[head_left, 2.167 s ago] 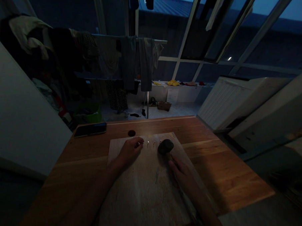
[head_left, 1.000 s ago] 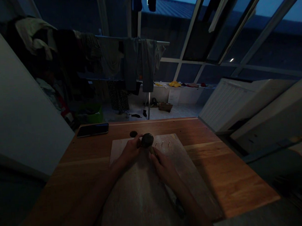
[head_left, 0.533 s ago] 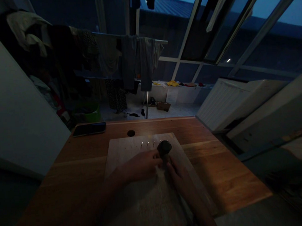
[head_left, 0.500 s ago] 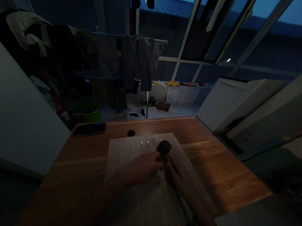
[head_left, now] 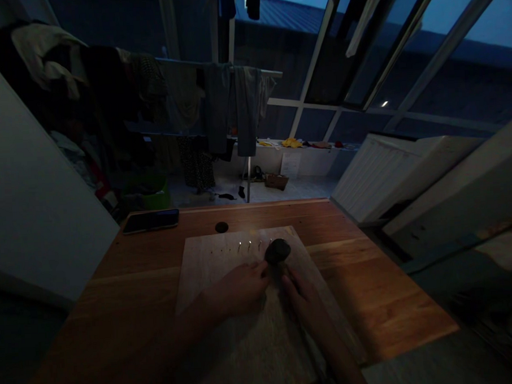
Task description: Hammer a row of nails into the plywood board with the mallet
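Observation:
My right hand [head_left: 303, 294] is wrapped around the handle of a hammer with a dark, rounded head [head_left: 278, 251], probably a mallet. The head hovers over the upper right of a pale wooden board [head_left: 226, 278]. Just left of the handle is my left hand [head_left: 245, 286], its fingers curled together close under the head; what they pinch, if anything, is hidden. Several thin nails [head_left: 249, 246] stand upright in a row near the board's far edge, the rightmost partly behind the hammer head. Small dark dots [head_left: 222, 250] continue that row to the left.
The board lies on a wooden table [head_left: 365, 266] with a round dark hole [head_left: 222, 227]. A phone [head_left: 151, 221] rests at the far left corner. Beyond are hanging clothes [head_left: 218, 109], a green basket [head_left: 154, 196] and a white appliance [head_left: 374, 175]. The light is dim.
My left hand has drawn slightly left, away from the hammer handle. The hammer and my right hand stay nearly where they were.

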Tool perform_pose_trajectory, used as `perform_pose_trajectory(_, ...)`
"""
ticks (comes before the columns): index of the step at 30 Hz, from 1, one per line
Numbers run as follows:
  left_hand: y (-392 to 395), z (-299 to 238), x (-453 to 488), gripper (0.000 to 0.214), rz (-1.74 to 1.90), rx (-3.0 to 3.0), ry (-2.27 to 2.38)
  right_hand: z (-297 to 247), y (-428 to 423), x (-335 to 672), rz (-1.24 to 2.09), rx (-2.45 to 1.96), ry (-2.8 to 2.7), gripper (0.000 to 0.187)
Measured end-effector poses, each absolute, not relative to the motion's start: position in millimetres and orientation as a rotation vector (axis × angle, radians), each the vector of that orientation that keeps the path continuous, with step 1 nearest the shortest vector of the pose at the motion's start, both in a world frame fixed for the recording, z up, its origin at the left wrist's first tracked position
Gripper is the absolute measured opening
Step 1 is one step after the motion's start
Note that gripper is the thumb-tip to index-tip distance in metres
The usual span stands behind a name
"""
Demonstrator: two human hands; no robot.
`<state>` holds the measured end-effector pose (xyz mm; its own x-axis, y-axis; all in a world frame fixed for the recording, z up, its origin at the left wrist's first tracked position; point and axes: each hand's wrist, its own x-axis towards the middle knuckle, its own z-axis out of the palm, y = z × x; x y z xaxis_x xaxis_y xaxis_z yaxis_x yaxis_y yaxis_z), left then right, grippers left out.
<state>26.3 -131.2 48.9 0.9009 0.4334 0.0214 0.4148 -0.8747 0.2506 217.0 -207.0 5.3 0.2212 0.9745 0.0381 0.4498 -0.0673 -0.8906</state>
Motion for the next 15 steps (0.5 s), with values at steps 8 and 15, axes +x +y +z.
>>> perform_pose_trajectory(8, -130, 52, 23, 0.005, 0.101, 2.811, 0.664, 3, -207, 218, 0.759, -1.644, -1.338, 0.058)
perform_pose_trajectory(15, -96, 52, 0, 0.022, 0.392, 2.419, 0.633, 3, -207, 219, 0.796, -1.651, -1.346, 0.062)
